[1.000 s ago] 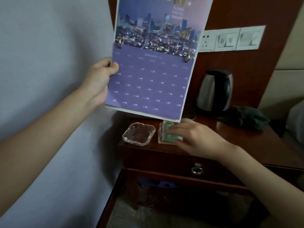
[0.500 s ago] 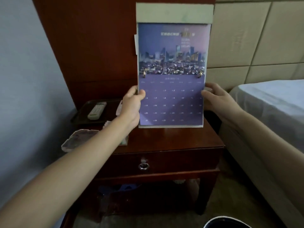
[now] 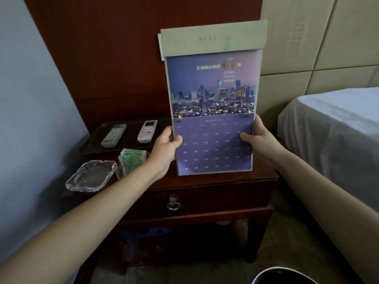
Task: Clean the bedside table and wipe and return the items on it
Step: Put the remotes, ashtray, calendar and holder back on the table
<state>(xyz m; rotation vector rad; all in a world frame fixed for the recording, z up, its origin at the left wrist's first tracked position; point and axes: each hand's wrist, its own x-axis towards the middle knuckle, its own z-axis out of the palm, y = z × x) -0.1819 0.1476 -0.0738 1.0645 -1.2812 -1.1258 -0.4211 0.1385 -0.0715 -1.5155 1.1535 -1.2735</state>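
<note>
Bedside table (image 3: 215, 194): remotes (image 3: 113, 135) in tray (image 3: 131, 140)

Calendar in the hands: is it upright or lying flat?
Upright: left hand and right hand grip the calendar by its sides, city picture above the dates.

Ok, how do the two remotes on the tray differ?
The left remote is greyish-green; the right remote is whiter, with a screen at its top. The left remote tilts more than the right remote. Both lie face up on the dark tray.
</note>
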